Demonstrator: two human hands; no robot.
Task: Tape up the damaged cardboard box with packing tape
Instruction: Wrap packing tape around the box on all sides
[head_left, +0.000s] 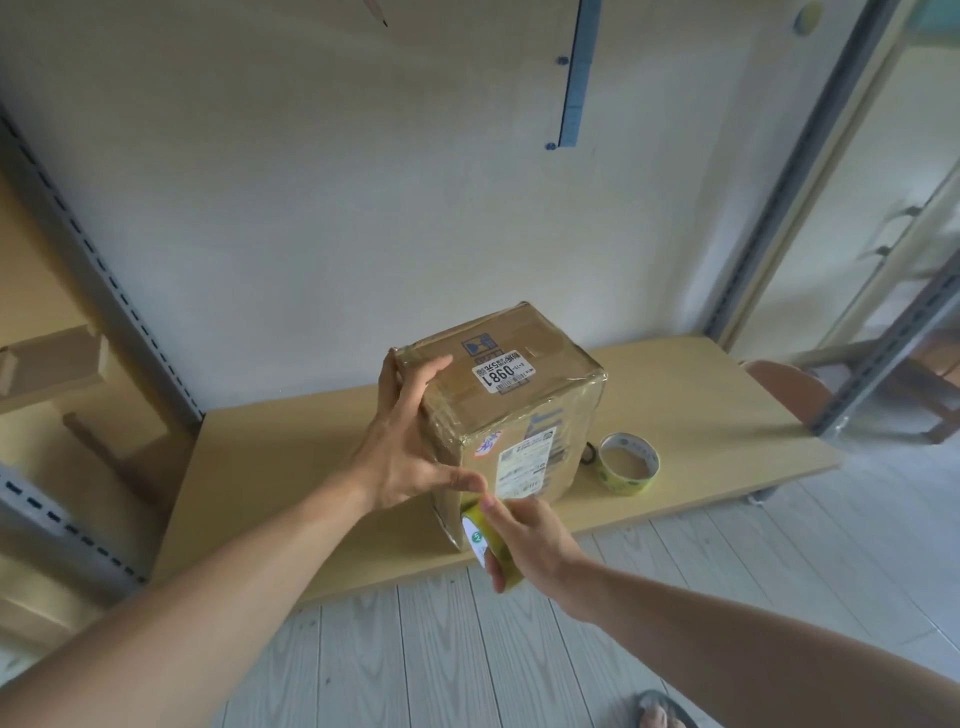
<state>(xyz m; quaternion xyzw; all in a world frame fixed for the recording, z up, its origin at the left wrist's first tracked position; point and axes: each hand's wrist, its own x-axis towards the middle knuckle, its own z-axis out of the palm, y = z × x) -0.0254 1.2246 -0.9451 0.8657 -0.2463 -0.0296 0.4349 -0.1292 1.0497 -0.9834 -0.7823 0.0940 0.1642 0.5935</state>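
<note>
A brown cardboard box (511, 400) with white shipping labels and shiny tape on its top stands upright on a low wooden board (701, 415). My left hand (410, 441) lies against the box's left side, fingers spread up to the top edge and thumb pressing at the near corner. My right hand (524, 540) grips a yellow-green roll of packing tape (483, 540) held against the lower near corner of the box, just below my left thumb.
A second tape roll (628, 464) lies flat on the board right of the box. A white wall rises behind. Metal shelf posts (104, 270) and cardboard stand at the left, another metal frame (883, 358) at the right. Grey plank floor (467, 665) lies in front.
</note>
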